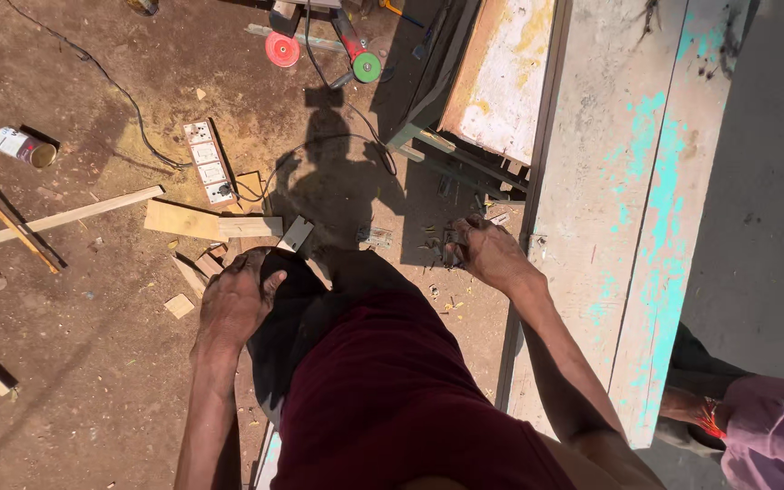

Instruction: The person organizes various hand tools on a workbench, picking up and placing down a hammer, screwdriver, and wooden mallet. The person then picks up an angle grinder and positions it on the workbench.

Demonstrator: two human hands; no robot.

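I look down at my own legs and a dirt floor. My left hand (236, 299) rests flat on my dark-trousered knee (294, 313), fingers spread, holding nothing. My right hand (487, 251) reaches low beside a long whitish wooden frame with flaking turquoise paint (623, 227). Its fingers are closed around a small dark metal piece (451, 247), hard to make out in the shade. A small metal hinge (375, 238) lies on the ground just left of that hand.
Wood offcuts (183, 220) and a long batten (56, 220) lie on the dirt at left. A white socket board (208, 162) with cables, an angle grinder (360, 54), a red disc (282, 50) and a spray can (22, 146) lie beyond. Another person's hand and pink sleeve (755, 426) show at bottom right.
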